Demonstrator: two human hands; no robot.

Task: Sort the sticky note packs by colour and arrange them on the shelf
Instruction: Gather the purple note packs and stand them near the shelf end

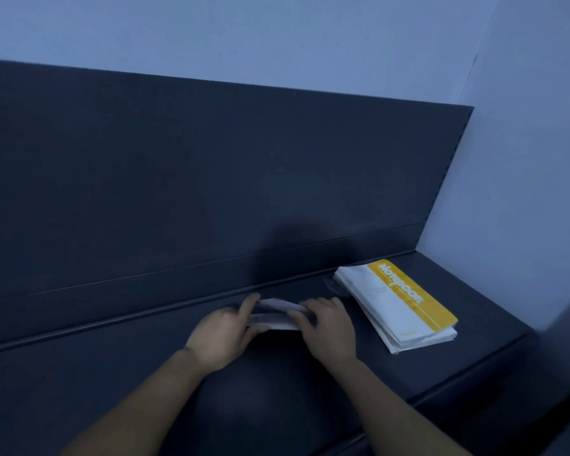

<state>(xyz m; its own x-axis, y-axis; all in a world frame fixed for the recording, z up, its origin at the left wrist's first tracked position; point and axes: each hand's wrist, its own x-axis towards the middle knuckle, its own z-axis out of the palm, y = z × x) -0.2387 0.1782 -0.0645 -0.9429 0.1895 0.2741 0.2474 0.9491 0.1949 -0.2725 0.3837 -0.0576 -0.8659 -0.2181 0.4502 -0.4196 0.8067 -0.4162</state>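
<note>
We grip a pale pack (274, 313) between left hand (222, 335) and right hand (329, 330), setting it on the shelf (112, 373) left of the yellow-covered stack (399, 307); next we release it squarely.

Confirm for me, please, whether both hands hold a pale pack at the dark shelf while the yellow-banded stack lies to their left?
Not quite: the head view shows the yellow-banded stack lying to the right of the hands, not the left. The rest stands: the left hand and right hand both hold the pale pack at the dark shelf.
</note>
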